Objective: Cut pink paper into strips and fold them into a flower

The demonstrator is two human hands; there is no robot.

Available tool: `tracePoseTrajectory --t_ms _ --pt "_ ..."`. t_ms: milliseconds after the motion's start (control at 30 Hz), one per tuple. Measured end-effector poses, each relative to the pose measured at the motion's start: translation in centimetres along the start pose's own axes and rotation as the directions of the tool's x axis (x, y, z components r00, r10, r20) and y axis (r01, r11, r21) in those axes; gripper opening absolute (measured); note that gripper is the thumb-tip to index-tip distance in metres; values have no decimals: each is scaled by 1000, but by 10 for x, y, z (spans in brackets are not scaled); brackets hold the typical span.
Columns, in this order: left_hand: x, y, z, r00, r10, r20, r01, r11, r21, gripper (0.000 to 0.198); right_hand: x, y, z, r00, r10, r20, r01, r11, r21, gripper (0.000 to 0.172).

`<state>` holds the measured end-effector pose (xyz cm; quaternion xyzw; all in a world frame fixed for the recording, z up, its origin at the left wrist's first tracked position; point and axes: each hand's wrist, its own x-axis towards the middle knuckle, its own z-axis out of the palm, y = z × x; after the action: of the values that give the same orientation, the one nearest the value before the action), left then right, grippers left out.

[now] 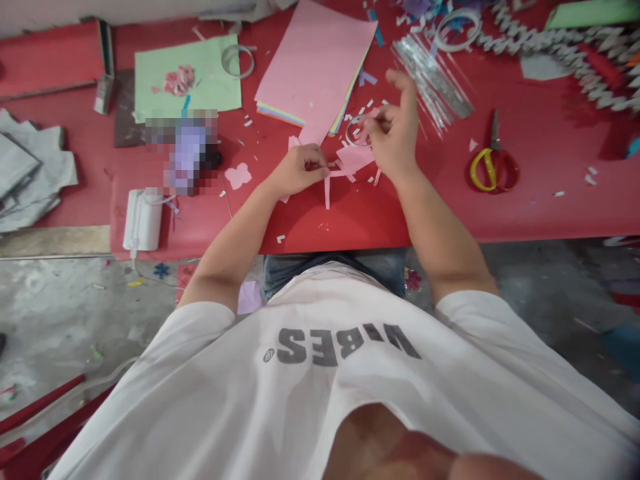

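Note:
My left hand [302, 171] pinches a thin pink paper strip [327, 190], which hangs down past the fingertips over the table. My right hand [396, 137] is raised to the right, thumb and index finger pressed together and the other fingers lifted. What lies in that pinch is too small to make out. Just left of those fingertips, a tape roll [349, 133] lies on the table, partly hidden. Between the hands is a pink paper piece [356, 157], with narrow pink strips around it. A pink flower-shaped cutout [238, 175] lies left of my left hand.
Stacked coloured sheets [315, 60], pink on top, lie ahead. Scissors [493, 167] and clear-silver strips [433, 83] are to the right. Green paper [210, 73] with pink bits, another tape roll [238, 61] and a white power bank-like box [143, 220] are left. Paper scraps dot the red table [440, 207].

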<state>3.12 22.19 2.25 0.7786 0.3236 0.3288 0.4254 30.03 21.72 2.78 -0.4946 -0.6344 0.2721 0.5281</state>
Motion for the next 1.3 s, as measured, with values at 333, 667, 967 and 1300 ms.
tracePoseTrajectory --t_ms 333,667,967,1300 --pt "1 0 16 963 -6 -271 -17 996 -83 41 -24 -13 29 949 28 315 10 993 -119 89" --pt "2 2 22 947 -49 -319 18 995 -99 31 -33 -38 28 895 36 445 60 978 -199 76" --pt "10 0 16 908 -255 -333 114 914 -388 34 -22 -24 24 949 20 314 7 997 -83 72" --pt "15 -14 7 879 -197 -434 50 944 -327 11 -27 -28 24 900 -68 431 71 997 9 54"
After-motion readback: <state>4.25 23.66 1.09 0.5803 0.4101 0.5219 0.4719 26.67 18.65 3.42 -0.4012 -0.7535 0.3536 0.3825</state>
